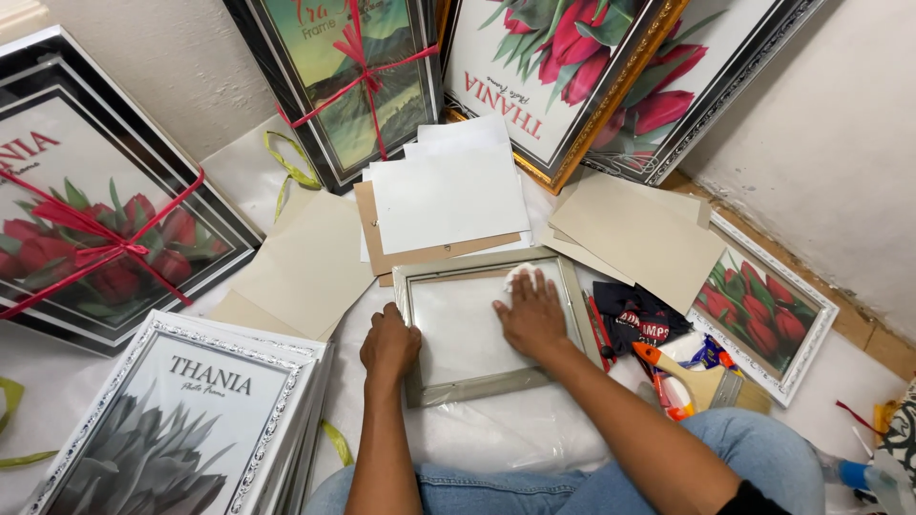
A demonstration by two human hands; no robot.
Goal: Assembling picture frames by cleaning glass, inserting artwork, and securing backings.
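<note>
1. Your left hand (389, 343) rested on the left edge of the pale grey-green rectangular picture frame (496, 381), fingers curled down over its rail and closed on it, holding it steady.
2. Your right hand (531, 315) lay flat on the glass pane inside that frame, fingers spread and pressed down on a small white cloth (516, 278) near the upper right corner; the cloth showed just past your fingertips.
3. The frame lay flat on a sheet of clear plastic (506, 434) on the floor, just in front of your knees in blue jeans (763, 453).
4. Just beyond the frame sat a loose stack of white paper sheets and brown cardboard backings (448, 195), with more beige boards (637, 238) to the right of it.
5. To the right of the frame lay a dark folded cloth with red lettering (637, 319), then a flat paintbrush with a wooden handle (711, 383), near an orange-handled tool whose kind I could not tell.
6. A white ornate frame showing red tulips (763, 310) lay further right, by the wall.
7. At your left stood a stack of white ornate frames with a grey flower print (181, 420), and behind it black frames tied with red ribbon (95, 238).
8. Larger frames with tulip prints (572, 67) leaned against the wall ahead.
</note>
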